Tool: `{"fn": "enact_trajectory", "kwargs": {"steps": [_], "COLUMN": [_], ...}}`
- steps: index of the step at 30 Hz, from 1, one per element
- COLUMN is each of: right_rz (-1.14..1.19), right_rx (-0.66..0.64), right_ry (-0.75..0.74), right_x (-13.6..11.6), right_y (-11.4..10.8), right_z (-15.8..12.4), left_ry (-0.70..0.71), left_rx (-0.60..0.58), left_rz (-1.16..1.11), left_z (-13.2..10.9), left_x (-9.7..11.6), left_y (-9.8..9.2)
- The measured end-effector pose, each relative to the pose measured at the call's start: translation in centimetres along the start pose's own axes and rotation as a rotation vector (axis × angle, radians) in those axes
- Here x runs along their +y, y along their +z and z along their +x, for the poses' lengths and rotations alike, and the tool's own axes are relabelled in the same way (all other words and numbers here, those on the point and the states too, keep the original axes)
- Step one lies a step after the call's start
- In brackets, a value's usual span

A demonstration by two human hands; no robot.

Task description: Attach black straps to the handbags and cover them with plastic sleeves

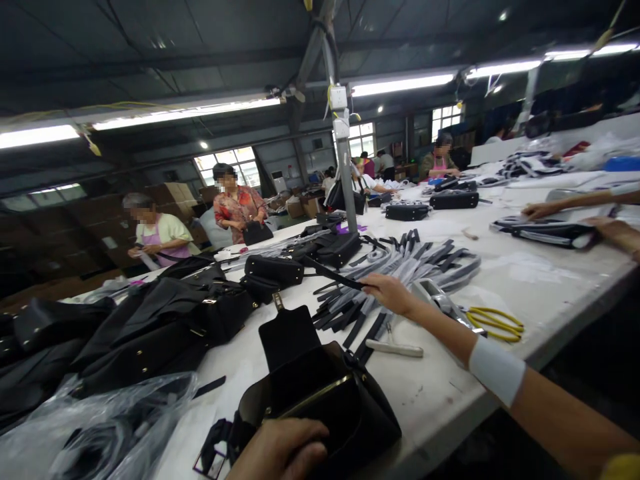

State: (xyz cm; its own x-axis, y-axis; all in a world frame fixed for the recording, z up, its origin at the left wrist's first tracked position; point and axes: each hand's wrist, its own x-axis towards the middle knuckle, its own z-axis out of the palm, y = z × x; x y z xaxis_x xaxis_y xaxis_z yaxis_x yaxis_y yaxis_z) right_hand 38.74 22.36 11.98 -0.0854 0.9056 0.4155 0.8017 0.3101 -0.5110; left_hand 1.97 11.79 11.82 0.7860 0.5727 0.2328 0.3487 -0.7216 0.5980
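A black handbag (370, 407) lies open at the table's near edge, its flap raised and a gold zip across its mouth. My left hand (283, 448) rests at the bag's near side, its fingers bent over the opening; whether they grip the rim cannot be made out. My right hand (387, 293) reaches forward and is closed on the end of a black strap (333, 272). Under and beyond that hand spreads a pile of black and grey straps (435, 260). A white-handled tool (395, 348) lies between the bag and my right forearm.
Yellow-handled pliers (495, 325) and a metal tool (440, 300) lie right of my right arm. Black bags (150, 333) and clear plastic (125, 427) cover the left side. A post (345, 173) stands mid-table. Several people work around; another person's hands (543, 211) are at the right.
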Motion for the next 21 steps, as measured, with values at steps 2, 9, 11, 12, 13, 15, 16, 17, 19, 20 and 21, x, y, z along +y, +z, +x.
{"fn": "enact_trajectory", "kwargs": {"steps": [2,9,11,12,13,15,16,17,19,20,21], "right_rz": [0.132,0.498,0.542,0.549,0.549,0.560,0.566,0.568,0.561,0.548,0.526], "right_rx": [-0.010,-0.271,-0.336,-0.355,-0.363,-0.392,-0.403,-0.404,-0.392,-0.386,-0.379], "right_ry": [-0.028,-0.055,-0.055,-0.066,-0.083,-0.102,-0.102,-0.102,-0.113,-0.126,-0.138], "right_x": [-3.3,-13.6,-14.9,-15.3,-15.4,-15.1,-14.8,-14.4,-13.7,-13.3,-12.9], "right_y": [-0.2,1.7,2.0,2.0,1.9,1.6,1.5,1.4,1.5,1.7,2.0], "right_z": [-0.9,-6.0,-6.6,-6.7,-6.7,-6.6,-6.5,-6.5,-6.6,-6.6,-6.7], "left_ry": [-0.119,-0.427,-0.426,-0.423,-0.425,-0.439,-0.448,-0.456,-0.459,-0.455,-0.450], "left_rx": [0.013,0.395,0.529,0.601,0.655,0.723,0.748,0.773,0.823,0.848,0.868], "left_rz": [-0.111,-0.683,-0.782,-0.826,-0.861,-0.921,-0.948,-0.974,-1.011,-1.019,-1.017], "left_z": [1.1,4.1,4.2,4.1,3.8,3.0,2.6,2.1,1.2,0.8,0.4], "left_x": [0.1,0.9,1.0,0.9,0.8,0.7,0.6,0.5,0.2,0.0,-0.2], "left_y": [-0.3,0.0,-0.1,-0.2,-0.3,-0.7,-1.0,-1.4,-2.0,-2.3,-2.5]}}
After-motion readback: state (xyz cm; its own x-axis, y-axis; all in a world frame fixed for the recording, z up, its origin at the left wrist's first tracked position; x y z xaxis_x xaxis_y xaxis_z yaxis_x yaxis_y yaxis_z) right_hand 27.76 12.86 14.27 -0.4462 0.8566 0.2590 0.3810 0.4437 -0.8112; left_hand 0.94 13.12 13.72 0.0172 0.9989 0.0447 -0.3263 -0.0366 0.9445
